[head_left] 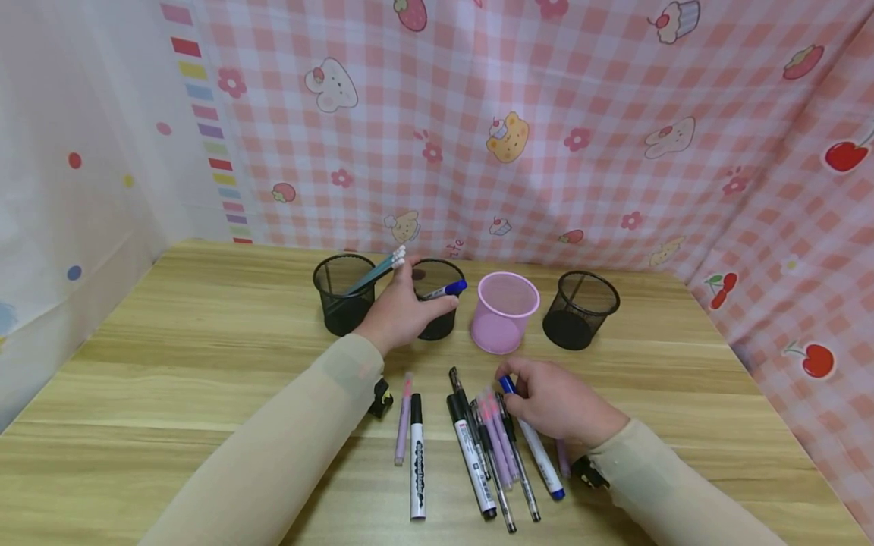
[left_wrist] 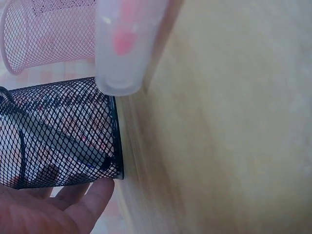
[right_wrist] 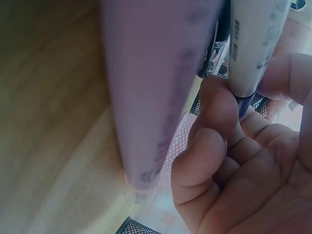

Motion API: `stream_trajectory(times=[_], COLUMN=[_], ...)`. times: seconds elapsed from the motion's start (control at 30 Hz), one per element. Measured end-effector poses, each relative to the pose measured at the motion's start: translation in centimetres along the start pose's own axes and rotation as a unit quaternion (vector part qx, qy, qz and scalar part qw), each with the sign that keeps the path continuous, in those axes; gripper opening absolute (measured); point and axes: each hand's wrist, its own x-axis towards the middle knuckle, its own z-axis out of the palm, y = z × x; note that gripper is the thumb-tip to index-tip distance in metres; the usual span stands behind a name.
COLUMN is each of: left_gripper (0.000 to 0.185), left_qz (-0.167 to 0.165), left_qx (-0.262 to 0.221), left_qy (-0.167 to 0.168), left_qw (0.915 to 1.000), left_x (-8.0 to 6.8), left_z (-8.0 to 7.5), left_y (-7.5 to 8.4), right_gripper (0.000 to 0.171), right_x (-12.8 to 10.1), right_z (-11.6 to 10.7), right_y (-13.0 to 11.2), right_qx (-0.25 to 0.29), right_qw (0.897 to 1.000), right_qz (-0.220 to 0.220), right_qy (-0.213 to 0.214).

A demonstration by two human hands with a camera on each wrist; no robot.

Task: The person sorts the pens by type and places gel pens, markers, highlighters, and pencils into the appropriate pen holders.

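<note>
Two hands work apart: the left hand pinches a blue-capped marker over the second black mesh cup near the table's far edge, while the right hand grips another blue-capped marker, lying lengthwise toward the near edge.

Three black mesh cups, one pink cup, pink gingham backdrop; the held marker looks blue-capped.

My left hand rested against the black mesh cup on the wooden worktop; a pink mesh cup stood beside it, and a blurred pale pen crossed in front.
</note>
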Motion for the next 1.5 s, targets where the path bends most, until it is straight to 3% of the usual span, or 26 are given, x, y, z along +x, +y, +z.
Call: stream_trajectory(times=[0.5,0.8,1.5], left_gripper=[0.101,0.100,0.101], left_qz=[0.000,-0.002,0.000], left_qx=[0.000,0.004,0.000], left_qy=[0.000,0.002,0.003], left_qw=[1.0000,1.0000,1.0000], left_x=[-0.13,-0.15,-0.12], left_z=[-0.03,0.00,0.05], left_y=[0.06,0.08,0.04], right_gripper=[0.018,0.018,0.016], right_x=[-0.02,-0.18,-0.07], right_z=[-0.10,-0.26,-0.50], right_y=[0.06,0.13,0.13], right_qx=[0.021,0.029,0.090], right_qw=[1.000,0.999,0.993], right_qz=[0.001,-0.020,-0.015], right_qy=[0.006,0.022,0.081])
